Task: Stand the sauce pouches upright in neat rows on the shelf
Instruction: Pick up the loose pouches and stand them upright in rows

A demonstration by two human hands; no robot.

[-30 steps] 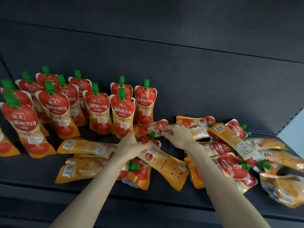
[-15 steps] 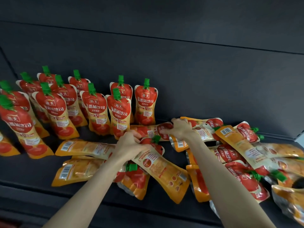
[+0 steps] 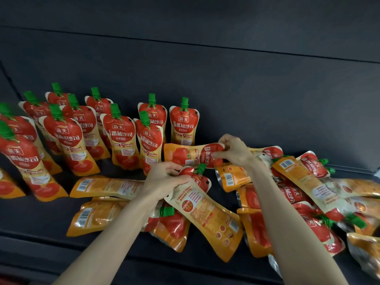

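1. A dark shelf (image 3: pixel 41 219) runs across the frame, with a dark back panel (image 3: pixel 246 89) behind it.
2. In the left half of the frame, red-and-orange sauce pouches with green caps stand upright in rows (image 3: pixel 115 136), labels facing out; the rightmost standing pouch (image 3: pixel 184 122) is near the middle, against the back panel.
3. At centre, the left hand (image 3: pixel 164 179) has its fingers (image 3: pixel 176 178) curled around the top of a lying pouch (image 3: pixel 207 210), back side up, just beside its green cap (image 3: pixel 200 168). The pouch's bottom points toward the lower right.
4. Just above it, the right hand (image 3: pixel 234 150) pinches the red upper end of a sideways pouch (image 3: pixel 191 154) between thumb and fingers (image 3: pixel 221 155); this pouch lies in front of the standing rows.
5. At lower left of centre, two pouches (image 3: pixel 102 200) lie flat, barcodes showing.
6. On the right side of the frame, a loose heap of pouches (image 3: pixel 304 192) lies overlapping, some face up, some back up, reaching the frame's right edge.
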